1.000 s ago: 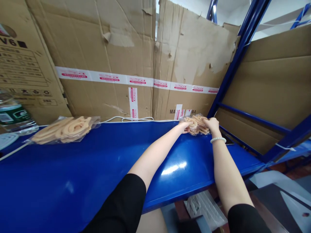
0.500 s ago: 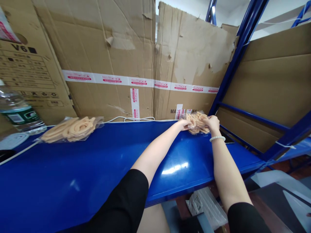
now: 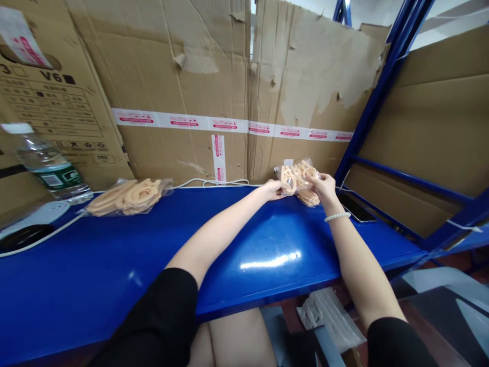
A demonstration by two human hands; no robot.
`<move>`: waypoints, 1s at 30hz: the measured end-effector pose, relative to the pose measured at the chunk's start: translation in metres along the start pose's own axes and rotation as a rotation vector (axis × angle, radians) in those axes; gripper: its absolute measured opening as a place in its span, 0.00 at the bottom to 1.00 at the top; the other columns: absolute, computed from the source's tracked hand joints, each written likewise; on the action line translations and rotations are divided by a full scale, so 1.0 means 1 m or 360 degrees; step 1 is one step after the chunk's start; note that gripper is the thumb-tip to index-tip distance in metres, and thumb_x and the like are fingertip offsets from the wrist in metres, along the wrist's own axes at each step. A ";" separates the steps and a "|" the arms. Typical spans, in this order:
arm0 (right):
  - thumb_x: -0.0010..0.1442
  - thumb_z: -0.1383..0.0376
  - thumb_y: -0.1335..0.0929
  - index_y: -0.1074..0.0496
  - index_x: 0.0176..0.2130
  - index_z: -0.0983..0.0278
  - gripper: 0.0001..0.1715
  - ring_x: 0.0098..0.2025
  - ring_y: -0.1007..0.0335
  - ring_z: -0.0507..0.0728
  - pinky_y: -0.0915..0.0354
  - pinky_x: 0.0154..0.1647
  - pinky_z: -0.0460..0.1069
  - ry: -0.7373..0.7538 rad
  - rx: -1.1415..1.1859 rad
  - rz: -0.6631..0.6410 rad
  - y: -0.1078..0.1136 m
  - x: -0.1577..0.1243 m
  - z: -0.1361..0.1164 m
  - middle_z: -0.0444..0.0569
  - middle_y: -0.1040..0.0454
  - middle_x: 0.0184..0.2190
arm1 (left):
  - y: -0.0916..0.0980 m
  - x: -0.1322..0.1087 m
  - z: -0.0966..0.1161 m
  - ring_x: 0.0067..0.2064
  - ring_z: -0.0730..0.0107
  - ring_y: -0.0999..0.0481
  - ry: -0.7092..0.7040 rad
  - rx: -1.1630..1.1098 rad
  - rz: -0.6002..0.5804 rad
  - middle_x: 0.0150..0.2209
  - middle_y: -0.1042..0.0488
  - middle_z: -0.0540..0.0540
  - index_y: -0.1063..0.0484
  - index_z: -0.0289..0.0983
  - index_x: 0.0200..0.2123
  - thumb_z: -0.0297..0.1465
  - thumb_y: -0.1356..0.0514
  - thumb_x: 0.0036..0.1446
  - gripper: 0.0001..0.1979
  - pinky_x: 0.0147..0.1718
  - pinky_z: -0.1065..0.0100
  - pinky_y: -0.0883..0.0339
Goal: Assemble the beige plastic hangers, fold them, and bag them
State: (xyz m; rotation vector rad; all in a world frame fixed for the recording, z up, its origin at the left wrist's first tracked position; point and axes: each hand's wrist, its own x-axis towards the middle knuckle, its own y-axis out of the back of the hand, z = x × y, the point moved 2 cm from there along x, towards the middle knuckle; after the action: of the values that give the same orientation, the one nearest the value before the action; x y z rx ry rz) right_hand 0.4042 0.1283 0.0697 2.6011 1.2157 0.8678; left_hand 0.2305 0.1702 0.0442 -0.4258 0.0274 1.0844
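Bag of tan loops (image 3: 300, 179) sat left of the phone (image 3: 358, 208) — left hand (image 3: 273, 189) pinched the edge away from it, right hand (image 3: 325, 186) the phone-side edge — light, even grip seemed best.

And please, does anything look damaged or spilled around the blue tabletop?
Damaged, yes: behind the blue tabletop, the right cardboard sheet has pale patches, seemingly peeled, and the left cardboard sheet has a torn flap. I see no spill.
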 end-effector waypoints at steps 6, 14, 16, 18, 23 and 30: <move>0.49 0.64 0.25 0.29 0.39 0.64 0.17 0.33 0.22 0.59 0.24 0.33 0.52 -0.0207 0.0551 -0.0519 -0.054 -0.047 -0.033 0.51 0.21 0.34 | 0.079 -0.066 -0.002 0.38 0.69 0.21 -0.0149 0.0060 0.0113 0.39 0.21 0.42 0.25 0.32 0.43 0.17 0.35 0.55 0.13 0.39 0.67 0.24; 0.49 0.63 0.23 0.26 0.31 0.65 0.12 0.29 0.23 0.60 0.23 0.31 0.55 -0.0195 0.0791 -0.1206 -0.124 -0.111 -0.072 0.52 0.20 0.29 | 0.176 -0.163 -0.010 0.39 0.64 0.19 -0.0479 0.0317 0.0421 0.37 0.21 0.46 0.34 0.38 0.41 0.20 0.34 0.46 0.19 0.39 0.61 0.23; 0.46 0.63 0.22 0.26 0.31 0.65 0.14 0.31 0.23 0.60 0.23 0.34 0.55 -0.0102 0.0816 -0.1297 -0.139 -0.118 -0.079 0.51 0.20 0.30 | 0.193 -0.177 -0.009 0.41 0.65 0.20 -0.0616 0.0413 0.0500 0.38 0.23 0.47 0.37 0.38 0.41 0.22 0.34 0.46 0.20 0.40 0.63 0.25; 0.43 0.66 0.21 0.25 0.33 0.64 0.16 0.35 0.22 0.60 0.23 0.39 0.54 0.0006 0.0839 -0.1355 -0.153 -0.119 -0.085 0.50 0.19 0.32 | 0.207 -0.187 -0.006 0.44 0.66 0.22 -0.0798 0.0589 0.0561 0.41 0.24 0.48 0.38 0.39 0.39 0.24 0.33 0.46 0.20 0.43 0.65 0.26; 0.42 0.70 0.22 0.24 0.32 0.64 0.14 0.39 0.22 0.60 0.25 0.49 0.55 0.0222 0.0833 -0.1446 -0.182 -0.115 -0.092 0.48 0.19 0.33 | 0.222 -0.205 0.000 0.42 0.64 0.25 -0.1465 0.1936 0.0540 0.39 0.27 0.46 0.36 0.40 0.38 0.28 0.40 0.52 0.10 0.45 0.62 0.29; 0.43 0.66 0.21 0.22 0.44 0.63 0.26 0.47 0.21 0.62 0.27 0.54 0.57 0.0361 0.0760 -0.1759 -0.186 -0.116 -0.080 0.52 0.18 0.44 | 0.202 -0.217 -0.011 0.48 0.54 0.24 -0.1515 0.2931 -0.0152 0.47 0.23 0.37 0.26 0.38 0.46 0.25 0.46 0.59 0.14 0.48 0.57 0.31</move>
State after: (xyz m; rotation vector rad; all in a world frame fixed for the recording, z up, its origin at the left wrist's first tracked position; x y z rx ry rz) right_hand 0.1785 0.1564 0.0185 1.5471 2.7264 0.6431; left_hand -0.0443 0.0615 0.0189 1.7078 0.1391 0.6871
